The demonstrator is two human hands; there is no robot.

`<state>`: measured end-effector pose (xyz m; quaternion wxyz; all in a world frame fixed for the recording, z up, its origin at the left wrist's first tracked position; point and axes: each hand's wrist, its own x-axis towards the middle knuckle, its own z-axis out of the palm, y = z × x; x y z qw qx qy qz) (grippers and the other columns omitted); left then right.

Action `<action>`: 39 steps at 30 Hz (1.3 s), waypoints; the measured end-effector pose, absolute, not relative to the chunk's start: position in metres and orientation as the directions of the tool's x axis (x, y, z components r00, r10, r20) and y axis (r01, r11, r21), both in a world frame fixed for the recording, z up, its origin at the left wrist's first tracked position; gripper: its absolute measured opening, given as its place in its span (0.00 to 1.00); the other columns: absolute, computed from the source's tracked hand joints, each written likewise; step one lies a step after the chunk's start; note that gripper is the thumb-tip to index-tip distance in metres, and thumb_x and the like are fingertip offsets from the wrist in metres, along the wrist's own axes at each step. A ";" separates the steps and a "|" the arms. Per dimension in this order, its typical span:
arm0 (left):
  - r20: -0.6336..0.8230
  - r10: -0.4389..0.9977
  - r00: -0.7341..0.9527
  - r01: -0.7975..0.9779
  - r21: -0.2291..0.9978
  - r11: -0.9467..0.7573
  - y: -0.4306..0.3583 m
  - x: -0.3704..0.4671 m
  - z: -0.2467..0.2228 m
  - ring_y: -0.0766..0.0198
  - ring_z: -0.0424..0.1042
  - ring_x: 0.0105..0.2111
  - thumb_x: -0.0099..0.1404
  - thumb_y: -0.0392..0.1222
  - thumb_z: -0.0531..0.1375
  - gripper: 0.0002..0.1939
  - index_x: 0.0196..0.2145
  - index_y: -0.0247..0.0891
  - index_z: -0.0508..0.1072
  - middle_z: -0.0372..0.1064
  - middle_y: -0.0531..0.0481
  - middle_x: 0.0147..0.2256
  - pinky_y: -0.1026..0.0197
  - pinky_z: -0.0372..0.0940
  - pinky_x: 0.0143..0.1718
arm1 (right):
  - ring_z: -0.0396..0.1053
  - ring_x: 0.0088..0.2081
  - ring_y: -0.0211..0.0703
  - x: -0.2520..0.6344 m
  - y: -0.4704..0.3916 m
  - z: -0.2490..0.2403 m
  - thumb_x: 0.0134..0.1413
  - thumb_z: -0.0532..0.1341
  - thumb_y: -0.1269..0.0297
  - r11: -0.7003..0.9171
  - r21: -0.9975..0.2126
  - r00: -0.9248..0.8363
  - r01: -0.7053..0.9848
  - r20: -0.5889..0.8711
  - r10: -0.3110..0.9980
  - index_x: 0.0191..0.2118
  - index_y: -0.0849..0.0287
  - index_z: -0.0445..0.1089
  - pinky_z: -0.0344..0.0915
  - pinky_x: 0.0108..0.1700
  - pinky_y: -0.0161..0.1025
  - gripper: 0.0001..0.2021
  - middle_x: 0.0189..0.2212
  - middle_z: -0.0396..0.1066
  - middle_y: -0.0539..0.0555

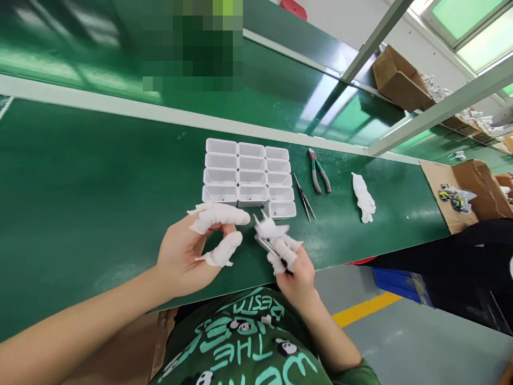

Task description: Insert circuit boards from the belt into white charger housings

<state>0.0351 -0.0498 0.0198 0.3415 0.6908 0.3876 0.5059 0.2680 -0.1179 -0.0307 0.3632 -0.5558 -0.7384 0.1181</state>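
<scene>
My left hand, with white wraps on the thumb and forefinger, is held above the green table in front of the white bins. Its thumb and forefinger are apart with nothing between them. My right hand, also with white-wrapped fingers, is closed around a metal tool that looks like tweezers. A small white piece is at the tool's tips, near the lowest right bin. Small translucent white bins stand together in three columns; a few hold tiny dark bits.
Right of the bins lie a second pair of tweezers, pliers with grey-green handles and a crumpled white cloth or glove. At the far right are cardboard, small packaged parts and a person's dark sleeve.
</scene>
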 end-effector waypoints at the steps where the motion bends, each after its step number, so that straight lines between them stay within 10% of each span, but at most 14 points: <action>1: 0.434 0.882 0.184 0.195 0.863 -0.466 -0.050 0.035 0.019 0.66 0.72 0.25 0.67 0.31 0.58 0.10 0.44 0.41 0.73 0.70 0.56 0.25 0.62 0.66 0.30 | 0.80 0.46 0.46 0.265 -0.114 -0.032 0.66 0.59 0.64 0.410 -0.551 -0.153 0.727 0.453 0.878 0.49 0.65 0.77 0.80 0.46 0.41 0.13 0.43 0.80 0.63; 9: 0.427 0.877 0.221 0.209 0.857 -0.471 -0.051 0.035 0.010 0.67 0.72 0.28 0.68 0.31 0.58 0.12 0.46 0.42 0.73 0.69 0.55 0.27 0.63 0.66 0.30 | 0.68 0.62 0.57 0.272 -0.115 -0.011 0.62 0.63 0.66 0.521 -0.604 -0.198 0.603 0.519 0.831 0.70 0.53 0.54 0.77 0.55 0.56 0.33 0.64 0.65 0.66; 19: 0.478 0.843 0.246 0.273 0.800 -0.534 -0.053 0.033 0.004 0.63 0.72 0.30 0.66 0.31 0.58 0.15 0.48 0.45 0.73 0.74 0.53 0.32 0.58 0.68 0.37 | 0.75 0.54 0.54 0.266 -0.103 -0.022 0.60 0.62 0.72 0.531 -0.580 -0.292 0.617 0.457 0.840 0.65 0.49 0.61 0.77 0.51 0.52 0.29 0.52 0.76 0.62; 26: 0.749 0.555 0.363 0.211 0.513 -0.832 -0.055 0.031 -0.004 0.48 0.76 0.50 0.64 0.45 0.64 0.31 0.63 0.40 0.63 0.74 0.35 0.54 0.44 0.71 0.50 | 0.78 0.48 0.50 0.246 -0.115 -0.005 0.62 0.65 0.50 0.115 -0.993 0.036 -0.017 0.114 0.993 0.58 0.49 0.65 0.78 0.47 0.44 0.22 0.49 0.76 0.60; 39: 0.665 0.637 0.391 0.241 0.594 -0.768 -0.055 0.034 0.003 0.50 0.73 0.51 0.73 0.45 0.55 0.32 0.70 0.40 0.52 0.73 0.35 0.54 0.44 0.68 0.51 | 0.78 0.46 0.52 0.219 -0.101 0.022 0.62 0.59 0.41 -0.400 -0.827 -0.349 -0.394 -0.268 0.898 0.56 0.51 0.69 0.81 0.42 0.50 0.24 0.47 0.78 0.58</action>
